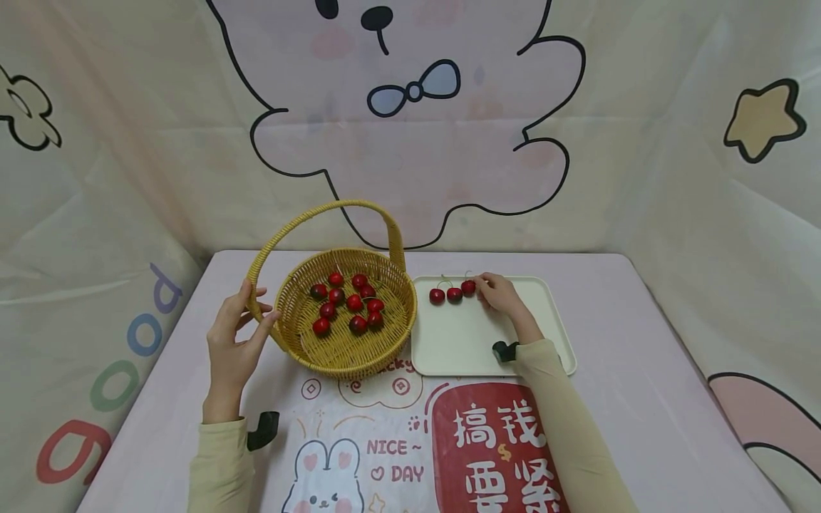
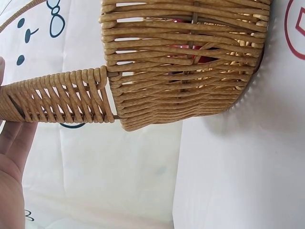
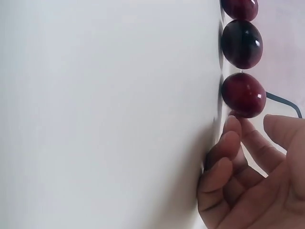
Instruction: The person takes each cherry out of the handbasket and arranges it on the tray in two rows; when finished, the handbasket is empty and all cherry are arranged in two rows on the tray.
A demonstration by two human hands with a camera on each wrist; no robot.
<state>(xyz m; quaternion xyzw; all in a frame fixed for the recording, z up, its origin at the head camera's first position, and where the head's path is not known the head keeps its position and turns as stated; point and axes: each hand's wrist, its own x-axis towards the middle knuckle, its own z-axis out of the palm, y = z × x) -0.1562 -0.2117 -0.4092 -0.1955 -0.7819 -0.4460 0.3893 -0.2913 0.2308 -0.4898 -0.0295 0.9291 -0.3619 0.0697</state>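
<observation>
My left hand (image 1: 234, 349) holds the handle (image 1: 255, 274) of a yellow woven basket (image 1: 349, 361), low on its left side. In the left wrist view, fingers (image 2: 19, 148) reach behind the wrapped handle. Several dark red cherries (image 1: 354, 303) lie inside the basket. On the white tray (image 1: 462, 342) to its right, three stemmed cherries stand in a row near the far edge. My right hand (image 1: 503, 296) is at the rightmost cherry (image 3: 244, 95). Its fingertips are at that cherry's side, loosely bent, with thumb and forefinger apart and no cherry between them.
The basket's right rim stands close against the tray's left edge. A printed mat (image 1: 391, 463) with a rabbit and a red panel lies in front. Behind the table (image 1: 603, 313) hangs a cartoon-printed cloth (image 1: 417, 157).
</observation>
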